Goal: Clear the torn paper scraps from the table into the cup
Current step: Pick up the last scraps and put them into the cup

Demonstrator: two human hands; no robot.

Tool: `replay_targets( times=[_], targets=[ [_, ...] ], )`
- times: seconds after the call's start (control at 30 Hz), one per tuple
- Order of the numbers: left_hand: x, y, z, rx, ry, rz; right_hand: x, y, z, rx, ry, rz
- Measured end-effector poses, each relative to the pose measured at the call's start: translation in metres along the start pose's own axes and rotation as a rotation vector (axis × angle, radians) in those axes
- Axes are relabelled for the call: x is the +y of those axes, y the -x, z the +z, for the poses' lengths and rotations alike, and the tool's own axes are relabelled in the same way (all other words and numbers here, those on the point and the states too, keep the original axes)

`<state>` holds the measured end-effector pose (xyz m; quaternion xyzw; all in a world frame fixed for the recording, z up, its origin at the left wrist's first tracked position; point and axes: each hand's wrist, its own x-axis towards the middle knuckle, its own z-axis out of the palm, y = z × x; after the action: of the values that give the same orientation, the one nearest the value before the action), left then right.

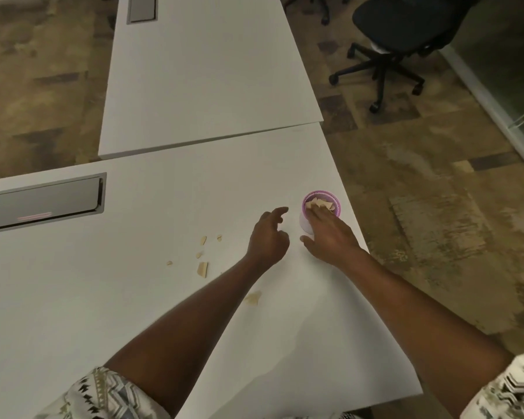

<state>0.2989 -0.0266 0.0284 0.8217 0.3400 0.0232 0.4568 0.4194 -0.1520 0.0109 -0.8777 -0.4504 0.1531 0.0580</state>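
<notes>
Right hand over cup, straight fingers touched scraps inside. Left hand beside cup, fingers loosely apart, empty. Loose scraps lay on table.

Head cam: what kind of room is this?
Likely an office or meeting room: white desks with recessed cable hatches, a black swivel office chair on casters, patterned carpet tiles.

Dim yellowish light where I work; faint soft shadow on the surface, straight edges bow, everything slightly blurred
</notes>
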Motion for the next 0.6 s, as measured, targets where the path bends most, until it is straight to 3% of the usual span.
replay_targets(
  times=[0.33, 0.6],
  targets=[
    [-0.085, 0.060, -0.023, 0.063, -0.062, -0.154, 0.003, -0.031, 0.001, -0.139, 0.013, 0.121],
    [-0.129, 0.096, -0.046, 0.084, -0.118, -0.181, 0.007, -0.040, -0.006, -0.136, 0.027, 0.101]
  ],
)
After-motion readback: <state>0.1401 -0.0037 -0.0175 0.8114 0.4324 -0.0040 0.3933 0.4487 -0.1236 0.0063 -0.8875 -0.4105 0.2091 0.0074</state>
